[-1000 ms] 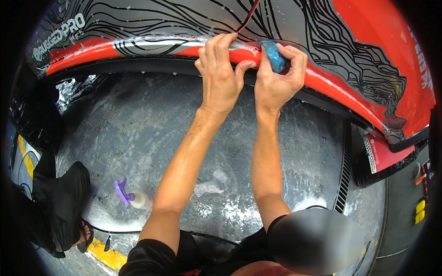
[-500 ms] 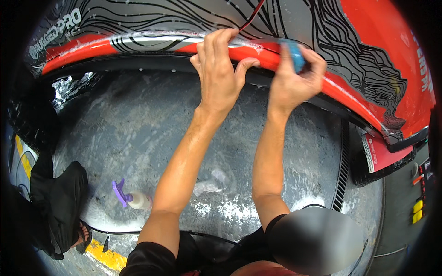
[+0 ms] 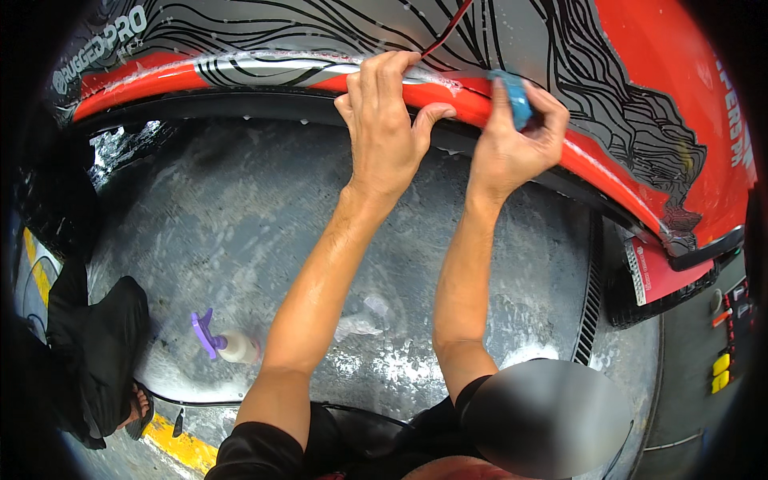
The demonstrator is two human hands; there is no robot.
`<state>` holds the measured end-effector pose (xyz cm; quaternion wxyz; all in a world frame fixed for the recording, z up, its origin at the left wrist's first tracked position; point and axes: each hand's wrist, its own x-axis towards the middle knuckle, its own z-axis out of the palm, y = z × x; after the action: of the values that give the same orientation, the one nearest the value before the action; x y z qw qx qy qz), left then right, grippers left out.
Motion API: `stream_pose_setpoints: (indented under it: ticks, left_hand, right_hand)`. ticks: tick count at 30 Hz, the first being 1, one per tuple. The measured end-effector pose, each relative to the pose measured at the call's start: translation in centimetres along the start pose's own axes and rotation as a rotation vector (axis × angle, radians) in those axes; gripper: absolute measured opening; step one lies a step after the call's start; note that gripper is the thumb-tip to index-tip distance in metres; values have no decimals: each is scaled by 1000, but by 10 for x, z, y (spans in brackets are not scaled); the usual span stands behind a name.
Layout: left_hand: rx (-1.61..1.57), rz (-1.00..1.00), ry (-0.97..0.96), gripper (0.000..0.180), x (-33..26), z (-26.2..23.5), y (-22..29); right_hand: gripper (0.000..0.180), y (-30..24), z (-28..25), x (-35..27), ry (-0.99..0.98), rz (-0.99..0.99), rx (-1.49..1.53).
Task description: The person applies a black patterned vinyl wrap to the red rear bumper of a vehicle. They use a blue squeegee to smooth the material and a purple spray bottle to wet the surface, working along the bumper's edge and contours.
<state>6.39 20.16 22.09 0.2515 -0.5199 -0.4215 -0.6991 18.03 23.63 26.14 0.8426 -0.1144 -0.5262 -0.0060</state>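
A red car body panel (image 3: pixel 468 106) with a curved lower edge spans the upper part of the view. Grey film with black wavy lines (image 3: pixel 336 32) covers much of it, and wet, frothy streaks follow the ridge. My left hand (image 3: pixel 382 120) rests on this edge, fingers laid over it and thumb spread to the right. By its fingertips a thin dark-red strip (image 3: pixel 446 30) runs up and to the right. My right hand (image 3: pixel 516 148) grips a blue squeegee-like block (image 3: pixel 518 99) between thumb and fingers, against the panel.
On the wet grey floor (image 3: pixel 240 224) stands a spray bottle with a purple trigger (image 3: pixel 232 346). A person in black trousers (image 3: pixel 104 344) is at the left. Car tyres flank the panel, the right one behind a red mud flap (image 3: pixel 664 276). A floor grate (image 3: pixel 590 296) lies right.
The blue block was blurred by motion and now shows sharply, tilted a little differently at almost the same spot. My left hand stays in place on the panel.
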Motion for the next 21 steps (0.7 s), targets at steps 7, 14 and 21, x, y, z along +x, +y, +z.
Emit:
stream_pose_setpoints:
  ticks: [7,14,21]
  left_hand:
    - [18,6,-2,78,-1,0,-1]
    - [-22,-21,-6,96,-3,-1,-1]
    - [-46,-34,-21,92,-5,-5,0]
  right_hand:
    - [31,6,-7,3,-34,-55,-88]
    - [30,1,0,3,30,-37,-73]
    - [30,-8,17,-15,15,12,-120]
